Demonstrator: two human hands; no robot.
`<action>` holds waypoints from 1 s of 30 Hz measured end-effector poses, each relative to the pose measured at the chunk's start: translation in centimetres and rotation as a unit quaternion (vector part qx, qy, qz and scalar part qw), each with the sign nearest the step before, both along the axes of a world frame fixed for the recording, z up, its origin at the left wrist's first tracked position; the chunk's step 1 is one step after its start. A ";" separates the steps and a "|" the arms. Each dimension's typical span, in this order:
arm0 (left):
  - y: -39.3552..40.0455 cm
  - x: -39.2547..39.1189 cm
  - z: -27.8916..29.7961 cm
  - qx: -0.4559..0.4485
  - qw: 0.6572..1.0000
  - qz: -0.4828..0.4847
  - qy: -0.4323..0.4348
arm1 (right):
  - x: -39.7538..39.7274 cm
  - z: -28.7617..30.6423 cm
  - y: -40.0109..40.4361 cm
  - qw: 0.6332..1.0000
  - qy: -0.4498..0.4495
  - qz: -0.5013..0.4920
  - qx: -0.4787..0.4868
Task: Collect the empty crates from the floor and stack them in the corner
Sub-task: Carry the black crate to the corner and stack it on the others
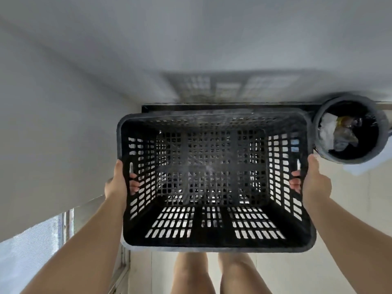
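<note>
A black slotted plastic crate (214, 236) fills the middle of the head view, open side up and empty. My left hand (118, 183) grips its left wall, fingers poked through the handle slot. My right hand (314, 181) grips the right wall the same way. The crate is held off the floor, in front of my legs. Behind and under its far rim shows the black edge of another crate (191, 107), standing against the white wall in the corner; most of it is hidden.
A round dark bin (379, 128) holding paper and rubbish stands right of the crates, close to the held crate's far right corner. White walls close in on the left and ahead. A window frame (67, 221) sits low left. Pale tiled floor (350, 192) lies to the right.
</note>
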State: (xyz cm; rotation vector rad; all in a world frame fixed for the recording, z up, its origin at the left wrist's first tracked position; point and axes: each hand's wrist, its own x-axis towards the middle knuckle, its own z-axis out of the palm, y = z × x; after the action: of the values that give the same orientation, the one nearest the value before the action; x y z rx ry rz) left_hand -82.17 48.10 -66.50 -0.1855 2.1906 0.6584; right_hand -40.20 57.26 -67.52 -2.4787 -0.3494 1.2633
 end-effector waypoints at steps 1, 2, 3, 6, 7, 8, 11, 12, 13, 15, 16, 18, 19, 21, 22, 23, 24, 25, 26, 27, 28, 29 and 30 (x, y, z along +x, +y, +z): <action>-0.2 -0.1 -0.6 0.001 1.000 0.000 0.005 | -0.1 -0.5 -0.4 1.000 -0.005 0.005 0.006; -0.2 -0.1 -1.0 0.002 1.000 -0.002 0.012 | -0.1 -0.9 -0.7 1.000 -0.014 0.012 0.011; -0.1 0.0 -1.3 0.003 1.000 -0.004 0.019 | -0.1 -1.2 -0.8 0.999 -0.024 0.019 0.016; 0.7 0.0 -2.0 0.015 0.999 -0.008 0.047 | -0.5 -1.8 -0.1 0.999 -0.038 0.017 0.030; 0.7 0.0 -2.1 0.015 0.998 -0.011 0.056 | -0.7 -1.8 0.0 0.999 -0.035 0.014 0.027; 0.6 0.0 -2.2 0.015 0.998 -0.015 0.059 | -0.9 -1.8 0.1 0.999 -0.031 0.010 0.023; -0.1 -0.2 -2.3 0.014 0.998 -0.029 0.059 | -1.2 -1.7 0.0 1.000 -0.017 -0.006 0.018; -0.2 -0.3 -2.3 0.012 0.998 -0.033 0.060 | -1.3 -1.7 0.0 1.000 -0.011 -0.012 0.017; -0.3 -0.5 -2.3 0.011 0.997 -0.035 0.060 | -1.4 -1.8 0.1 1.000 -0.004 -0.017 0.014; -0.3 -1.1 -2.4 0.008 0.998 -0.031 0.054 | -1.6 -1.9 0.1 1.000 0.001 -0.020 0.012; -0.2 -1.2 -2.4 0.006 0.999 -0.028 0.046 | -1.6 -1.9 0.1 1.000 0.001 -0.022 0.012; -0.2 -1.0 -2.2 0.005 0.999 -0.026 0.035 | -1.4 -1.9 0.1 1.000 -0.004 -0.023 0.009; -0.1 -0.8 -2.2 0.006 0.999 -0.026 0.034 | -1.2 -1.8 0.1 1.000 -0.004 -0.019 0.009; 0.1 -0.4 -2.2 0.006 0.999 -0.029 0.038 | -1.0 -1.7 0.2 1.000 -0.002 -0.010 0.016; 0.2 -0.3 -2.2 0.005 0.999 -0.033 0.038 | -0.9 -1.7 0.2 1.000 0.000 -0.006 0.018; 0.4 -0.2 -2.3 0.005 0.999 -0.039 0.037 | -0.7 -1.8 0.2 1.000 0.001 -0.003 0.021; 0.5 -0.1 -2.5 0.005 0.998 -0.045 0.036 | -0.6 -1.8 0.3 1.000 0.001 0.000 0.023; 0.6 0.0 -2.6 0.003 0.998 -0.048 0.038 | -0.5 -1.9 0.2 1.000 0.001 0.002 0.024; 0.5 0.0 -2.8 -0.002 0.998 -0.051 0.039 | -0.4 -2.1 0.2 1.000 0.000 0.003 0.023; 0.5 0.0 -3.0 -0.006 0.998 -0.053 0.038 | -0.4 -2.1 0.3 1.000 0.000 0.008 0.020; 0.5 -0.1 -3.1 -0.010 0.998 -0.055 0.035 | -0.4 -2.0 0.3 1.000 0.006 0.015 0.012; 0.4 -0.2 -3.2 -0.013 0.998 -0.056 0.028 | -0.2 -2.1 0.4 1.000 0.019 0.022 0.005; 0.4 -0.3 -3.3 -0.017 0.998 -0.061 0.015 | -0.1 -1.9 0.5 0.999 0.038 0.031 -0.003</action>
State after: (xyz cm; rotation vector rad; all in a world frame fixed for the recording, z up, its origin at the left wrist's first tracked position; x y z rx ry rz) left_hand -82.47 48.55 -69.79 -0.0600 2.2233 0.5602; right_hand -40.33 57.74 -69.39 -2.4348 -0.4054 1.3799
